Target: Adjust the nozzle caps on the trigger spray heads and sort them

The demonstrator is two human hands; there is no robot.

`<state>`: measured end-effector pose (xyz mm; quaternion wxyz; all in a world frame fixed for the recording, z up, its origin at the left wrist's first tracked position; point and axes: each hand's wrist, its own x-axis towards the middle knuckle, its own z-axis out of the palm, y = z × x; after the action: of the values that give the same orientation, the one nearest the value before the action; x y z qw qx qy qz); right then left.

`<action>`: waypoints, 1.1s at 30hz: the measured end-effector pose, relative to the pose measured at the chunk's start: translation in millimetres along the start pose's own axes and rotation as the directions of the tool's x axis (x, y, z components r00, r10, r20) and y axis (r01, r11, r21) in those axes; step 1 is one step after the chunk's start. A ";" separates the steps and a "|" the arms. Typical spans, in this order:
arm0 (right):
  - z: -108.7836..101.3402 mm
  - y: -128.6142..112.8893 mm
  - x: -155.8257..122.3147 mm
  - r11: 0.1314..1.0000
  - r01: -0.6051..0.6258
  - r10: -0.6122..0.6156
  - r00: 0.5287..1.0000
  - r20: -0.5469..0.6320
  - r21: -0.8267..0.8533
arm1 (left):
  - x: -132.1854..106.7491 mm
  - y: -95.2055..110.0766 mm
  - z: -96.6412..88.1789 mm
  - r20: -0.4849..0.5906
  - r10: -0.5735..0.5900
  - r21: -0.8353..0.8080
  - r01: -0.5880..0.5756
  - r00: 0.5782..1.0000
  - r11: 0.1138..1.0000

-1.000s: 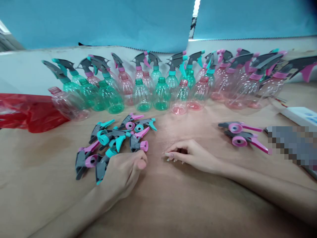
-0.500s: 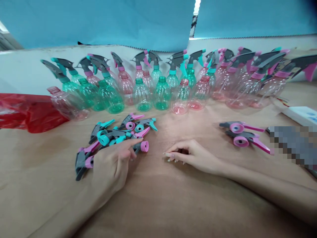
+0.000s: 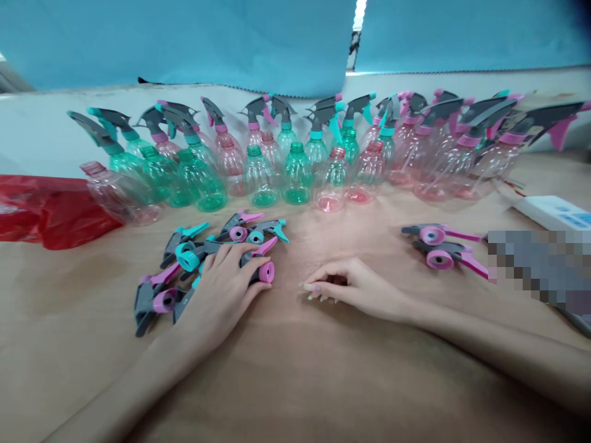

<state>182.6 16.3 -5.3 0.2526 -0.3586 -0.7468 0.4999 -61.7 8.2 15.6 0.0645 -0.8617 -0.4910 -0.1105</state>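
My left hand [image 3: 220, 294] lies over a pile of grey spray-trigger heads [image 3: 203, 255] with teal or pink collars, fingers stretched across them and touching a pink-collared head [image 3: 263, 271]. My right hand [image 3: 355, 288] rests on the brown table [image 3: 300, 381] just right of the pile, fingers loosely curled with the tips on the surface and nothing in them. Two pink trigger heads [image 3: 438, 246] lie apart at the right.
Several green and pink clear plastic bottles [image 3: 295, 172], some fitted with trigger heads, stand in rows at the back. A red plastic bag [image 3: 50, 209] lies at the left. A white power strip [image 3: 554, 212] and a blurred-out object [image 3: 540, 264] sit at the right.
My left hand has opened from a loose fist and moved forward onto the pile of trigger heads. My right hand has stayed where it was.
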 end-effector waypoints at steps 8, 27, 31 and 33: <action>-46.2 -47.0 -24.5 0.932 0.165 -0.187 0.982 -0.036 -0.322 | 8.2 54.8 -13.7 0.007 0.086 -0.434 -0.075 0.996 0.898; -46.5 -42.5 -31.1 0.841 0.169 -0.137 0.985 0.101 -0.514 | 16.1 60.4 8.1 -0.183 0.175 -0.419 -0.238 0.967 0.876; -33.8 -26.5 -24.9 0.764 0.155 -0.093 0.987 0.131 -0.626 | 5.2 35.4 5.1 -0.104 0.140 -0.176 -0.156 0.985 0.972; -27.9 -20.2 -22.8 0.748 0.149 -0.081 0.988 0.133 -0.647 | -6.4 22.4 -2.7 -0.058 0.089 -0.116 -0.095 0.994 0.989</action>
<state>211.5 9.2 23.5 0.1049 -0.3531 -0.9063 0.2074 -45.9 -9.1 16.5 0.0312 -0.8827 -0.4412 -0.1590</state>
